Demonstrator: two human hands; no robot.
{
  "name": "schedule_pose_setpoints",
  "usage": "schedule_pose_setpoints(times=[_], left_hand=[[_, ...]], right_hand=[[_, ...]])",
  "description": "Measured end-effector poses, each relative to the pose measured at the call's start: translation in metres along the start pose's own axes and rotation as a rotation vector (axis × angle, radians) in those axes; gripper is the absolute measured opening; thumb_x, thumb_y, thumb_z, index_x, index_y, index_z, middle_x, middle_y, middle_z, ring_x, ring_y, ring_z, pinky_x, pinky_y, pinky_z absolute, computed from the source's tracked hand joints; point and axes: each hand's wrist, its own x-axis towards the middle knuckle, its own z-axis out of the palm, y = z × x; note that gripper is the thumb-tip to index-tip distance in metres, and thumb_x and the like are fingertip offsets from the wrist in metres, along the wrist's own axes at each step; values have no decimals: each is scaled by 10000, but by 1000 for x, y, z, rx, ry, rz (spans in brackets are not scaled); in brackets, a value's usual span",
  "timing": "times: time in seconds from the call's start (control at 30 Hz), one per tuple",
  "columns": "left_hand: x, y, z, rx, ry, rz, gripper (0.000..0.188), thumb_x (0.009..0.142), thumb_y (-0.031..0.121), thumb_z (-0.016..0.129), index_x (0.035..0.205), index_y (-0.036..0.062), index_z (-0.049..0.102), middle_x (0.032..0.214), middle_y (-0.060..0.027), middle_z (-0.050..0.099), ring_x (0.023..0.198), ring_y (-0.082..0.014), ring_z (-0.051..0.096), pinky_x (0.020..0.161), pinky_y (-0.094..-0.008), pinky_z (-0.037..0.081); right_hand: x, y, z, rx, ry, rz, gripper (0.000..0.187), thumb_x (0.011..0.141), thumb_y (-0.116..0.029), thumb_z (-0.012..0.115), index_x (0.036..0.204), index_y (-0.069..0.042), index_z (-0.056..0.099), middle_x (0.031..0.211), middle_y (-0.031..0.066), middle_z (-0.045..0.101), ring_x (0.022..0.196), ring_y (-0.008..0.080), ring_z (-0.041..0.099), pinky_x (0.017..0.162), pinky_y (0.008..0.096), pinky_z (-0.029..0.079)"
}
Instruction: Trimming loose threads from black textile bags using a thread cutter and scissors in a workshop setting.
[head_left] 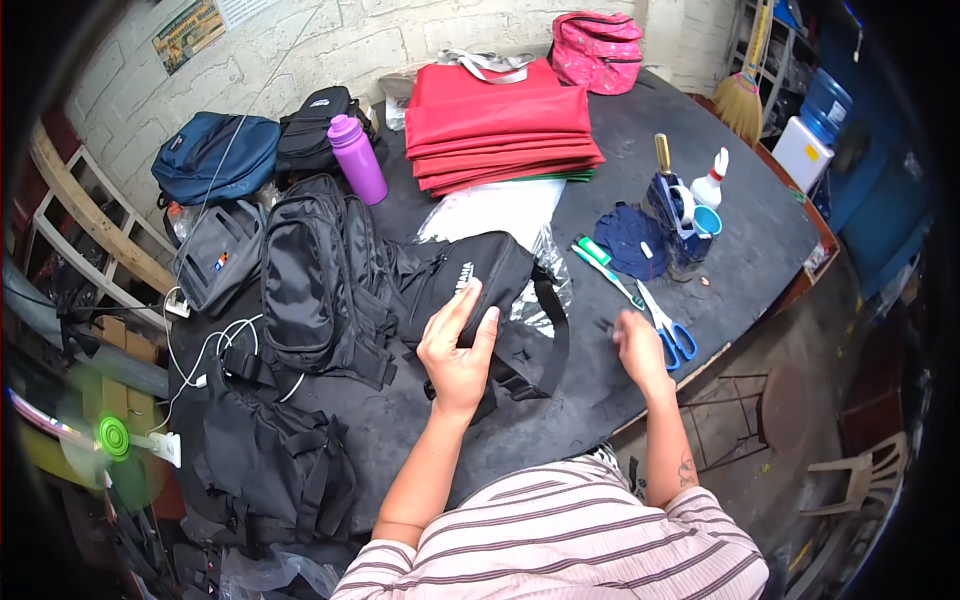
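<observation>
A black bag (pixel 490 275) with white lettering and a strap lies mid-table in front of me. My left hand (pixel 456 350) rests on its near side, fingers stretched out and thumb apart. My right hand (pixel 640 350) is curled near the table's right edge, its fingertips blurred. A small dark smudge shows at those fingertips, too unclear to name. Just beside that hand lie blue-handled scissors (pixel 676 340). A green and white toothbrush (pixel 615 276) lies beyond them. The bag's black strap (pixel 556 340) with a buckle loops toward the right hand.
Black backpacks (pixel 310 280) crowd the left, with a purple bottle (pixel 358 165) behind. Folded red fabric (pixel 500 125) is stacked at the back, near a pink backpack (pixel 597 50). A spray bottle (pixel 708 185) and a dark blue cloth (pixel 630 240) lie right. A small fan (pixel 115 437) spins lower left.
</observation>
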Motion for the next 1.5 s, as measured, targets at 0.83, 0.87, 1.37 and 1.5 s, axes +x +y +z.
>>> schedule_pose_setpoints(times=[0.83,0.87,1.37,1.5], left_hand=[[-6,-14,-2,-34,5,-71,313,792,2,657,1102,-30,628,1076,-157,642,986,-209,616,891,-305,459],[-7,-14,-1,-31,4,-69,311,791,0,657,1099,-31,629,1078,-155,641,985,-208,617,890,-305,461],[-14,-36,-21,32,45,-115,298,779,6,660,1075,-16,637,1018,-173,650,956,-269,636,859,-315,475],[-3,-11,-21,120,83,3,291,751,-27,642,1042,-11,634,1035,-154,626,945,-286,618,852,-333,473]], right_hand=[[29,-162,-44,483,219,-580,254,750,-122,688,965,-32,585,821,81,624,640,183,608,584,291,499],[29,-162,-43,434,240,-602,269,748,-117,695,982,-21,601,847,85,640,647,152,609,575,268,496],[84,-106,-60,2360,-210,-433,379,925,-421,486,1013,-60,559,603,-30,391,451,61,291,491,236,252],[73,-121,-51,1703,-284,-321,351,892,-350,565,1044,-37,520,757,-35,458,593,32,374,511,161,314]])
